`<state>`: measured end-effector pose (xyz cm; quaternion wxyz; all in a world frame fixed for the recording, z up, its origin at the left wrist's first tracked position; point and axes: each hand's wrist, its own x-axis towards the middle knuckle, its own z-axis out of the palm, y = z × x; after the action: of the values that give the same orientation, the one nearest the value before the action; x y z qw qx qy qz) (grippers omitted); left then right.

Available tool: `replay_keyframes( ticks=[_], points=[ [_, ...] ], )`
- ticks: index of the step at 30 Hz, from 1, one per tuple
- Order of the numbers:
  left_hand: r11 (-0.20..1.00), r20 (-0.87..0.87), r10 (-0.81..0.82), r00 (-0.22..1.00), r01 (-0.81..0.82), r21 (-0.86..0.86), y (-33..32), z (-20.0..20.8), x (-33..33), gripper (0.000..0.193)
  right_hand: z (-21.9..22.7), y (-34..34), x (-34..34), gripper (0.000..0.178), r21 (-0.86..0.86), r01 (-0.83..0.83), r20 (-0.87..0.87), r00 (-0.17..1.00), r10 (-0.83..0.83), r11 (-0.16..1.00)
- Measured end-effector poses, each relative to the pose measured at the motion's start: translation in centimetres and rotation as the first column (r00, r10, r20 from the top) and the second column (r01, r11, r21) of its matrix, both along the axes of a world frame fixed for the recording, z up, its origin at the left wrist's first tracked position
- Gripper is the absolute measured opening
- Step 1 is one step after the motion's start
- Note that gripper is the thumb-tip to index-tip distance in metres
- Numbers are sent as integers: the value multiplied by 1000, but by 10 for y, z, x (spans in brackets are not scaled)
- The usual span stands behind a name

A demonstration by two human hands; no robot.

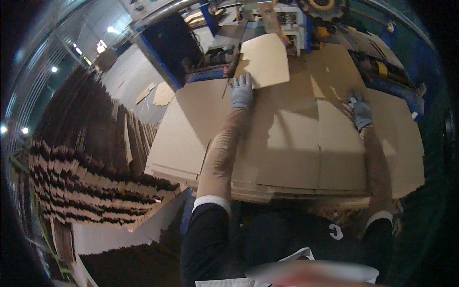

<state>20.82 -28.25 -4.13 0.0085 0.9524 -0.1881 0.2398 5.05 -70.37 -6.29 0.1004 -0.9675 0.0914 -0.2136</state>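
Note:
Broad sheets of brown cardboard lie stacked in front of me, with cut slots and folded-looking flaps. My left hand, in a grey glove, rests with fingers stretched out at the near left corner of a lighter cardboard panel that reaches toward the machine. Farther right, my right hand, gloved the same way, lies on the cardboard with its fingers extended, partly in shadow. Neither hand is wrapped round anything.
Beyond the sheets stands a machine with blue frame parts, rollers and a dark wheel. A tall bundle of cardboard sheets stands on edge at my left. Cardboard scraps lie on the grey floor.

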Motion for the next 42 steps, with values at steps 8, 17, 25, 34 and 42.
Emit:
replay_keyframes(
  ticks=[8,17,25,34,42],
  points=[
    [844,247,480,842,-367,-392,139,2,-126,72,21,-28,-178,45,277,365,-106,931,-350,889],
    [230,-306,736,605,-647,-727,241,-35,-198,80,-154,-195,-325,51,-522,513,-52,778,-626,681],
    [-614,132,340,931,327,-719,289,-24,-207,33,-89,-126,-293,53,553,516,427,498,-755,653],
    [-168,237,112,965,254,-953,255,116,-200,69,-34,-104,-286,37,-292,774,338,633,-697,562],
    [-316,262,-79,962,225,-922,270,162,-168,41,-38,-92,-290,49,430,539,532,497,-685,725]
  ],
)
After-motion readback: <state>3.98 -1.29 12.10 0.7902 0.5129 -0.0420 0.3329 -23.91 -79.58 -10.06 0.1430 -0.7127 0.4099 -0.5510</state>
